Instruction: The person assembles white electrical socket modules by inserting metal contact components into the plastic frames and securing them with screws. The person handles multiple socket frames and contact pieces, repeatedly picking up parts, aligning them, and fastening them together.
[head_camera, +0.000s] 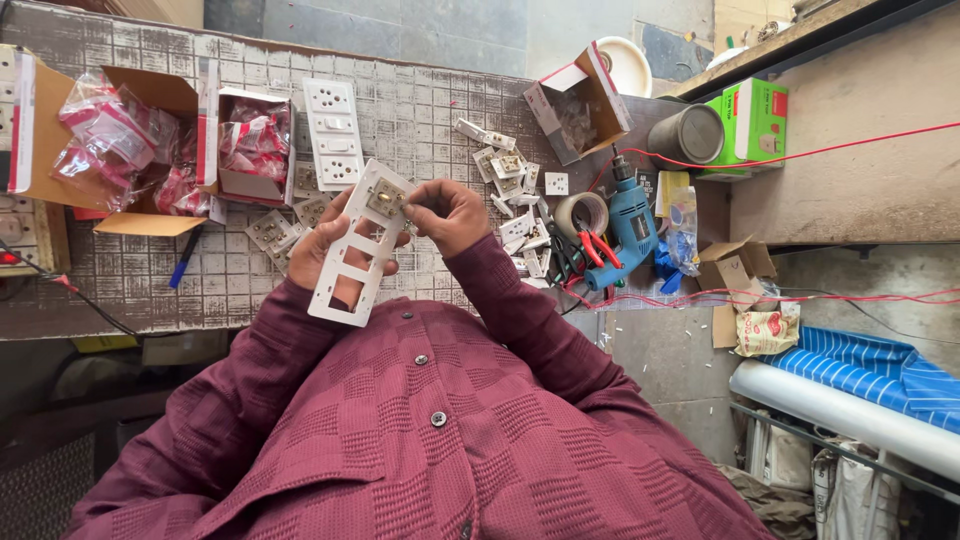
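Plate (352, 262), white with open slots, raised above the counter (200, 270), cradled from behind in left hand (318, 248) for steadiness, right hand (447, 212) fingers pinched shut on module (385, 198) seated in top slot.

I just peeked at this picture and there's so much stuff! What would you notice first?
First, the white switch plate with square holes, held up in the middle by the left hand, while the right hand presses a small switch part into its top hole. Next, the bright blue drill lying to the right on the table, and the boxes of red packets at the left.
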